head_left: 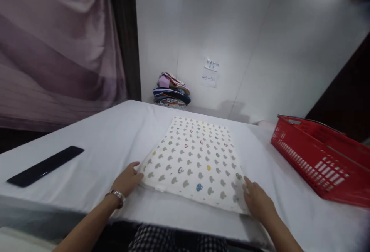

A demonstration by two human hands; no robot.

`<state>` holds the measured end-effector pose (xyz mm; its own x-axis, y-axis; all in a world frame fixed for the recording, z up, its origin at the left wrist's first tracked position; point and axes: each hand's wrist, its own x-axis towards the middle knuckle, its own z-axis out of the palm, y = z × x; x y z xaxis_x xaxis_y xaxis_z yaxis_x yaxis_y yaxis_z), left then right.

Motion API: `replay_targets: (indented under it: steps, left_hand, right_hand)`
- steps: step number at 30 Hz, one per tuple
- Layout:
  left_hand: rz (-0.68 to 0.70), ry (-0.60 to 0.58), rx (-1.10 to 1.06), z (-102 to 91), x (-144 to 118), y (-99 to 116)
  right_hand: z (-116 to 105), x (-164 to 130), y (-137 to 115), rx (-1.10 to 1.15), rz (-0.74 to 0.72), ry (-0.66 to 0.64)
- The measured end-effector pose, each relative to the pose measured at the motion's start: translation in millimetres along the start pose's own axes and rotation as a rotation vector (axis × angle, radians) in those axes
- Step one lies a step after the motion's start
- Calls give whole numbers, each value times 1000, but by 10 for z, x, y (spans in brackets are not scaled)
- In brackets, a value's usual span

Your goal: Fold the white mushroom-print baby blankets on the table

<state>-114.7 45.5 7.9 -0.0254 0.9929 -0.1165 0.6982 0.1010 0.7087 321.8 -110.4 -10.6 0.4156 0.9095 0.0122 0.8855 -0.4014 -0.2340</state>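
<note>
i see my left hand [127, 180] lying flat with fingers together, its fingertips touching the near left corner of the folded cloth [194, 159]. a metal wristwatch [117, 196] circles that wrist. my right hand [257, 200] rests with fingers loosely spread on the near right corner. neither hand is pinching anything. the cloth is a soft white rectangle, printed with small grey and coloured mushroom shapes, lying flat in the middle of the white-covered table [95, 144]. a glossy black slab [44, 166] lies well apart to the left. a red plastic basket [320, 159] with slotted walls sits to the right. a rumpled pile of patterned fabrics [172, 90] sits by the far wall.
</note>
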Motion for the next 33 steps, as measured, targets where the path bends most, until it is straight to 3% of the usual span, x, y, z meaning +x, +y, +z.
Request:
replay_targets:
  steps: [2,3,6,8,10,13,18,23,26,29,33]
  left_hand:
    - [-67,-19,-177,1,-17,5]
    - [-106,-36,-262,-5,-23,25]
    - [-196,-61,-466,-47,-48,152]
    - [-195,-66,-580,-75,-63,256]
    - [-169,-73,-656,-88,-62,329]
    - [-132,-72,-699,-74,-25,344]
    - [-105,-78,-632,-49,53,236]
    - [-103,-304,-527,-158,309,158]
    - [-111,-330,-442,-179,610,135]
    - [-136,-319,-521,-69,934,152]
    - [-163,-470,-707,175,1332,301]
  right_hand:
    - [12,-32,-391,-43,-153,122]
    - [30,-62,-670,5,-253,123]
    - [136,-179,-1687,206,-559,-22]
    - [227,-236,-2342,266,-727,-21]
    - [313,-246,-2856,275,-785,-5]
    - [412,-184,-3288,202,-766,-8]
    - [508,-44,-3406,85,-785,-50]
    - [510,43,-3313,186,-743,-144]
    - [379,83,-3226,366,-738,-161]
    - [146,111,-3140,592,-752,-208]
    - [-172,111,-3071,755,-706,-284]
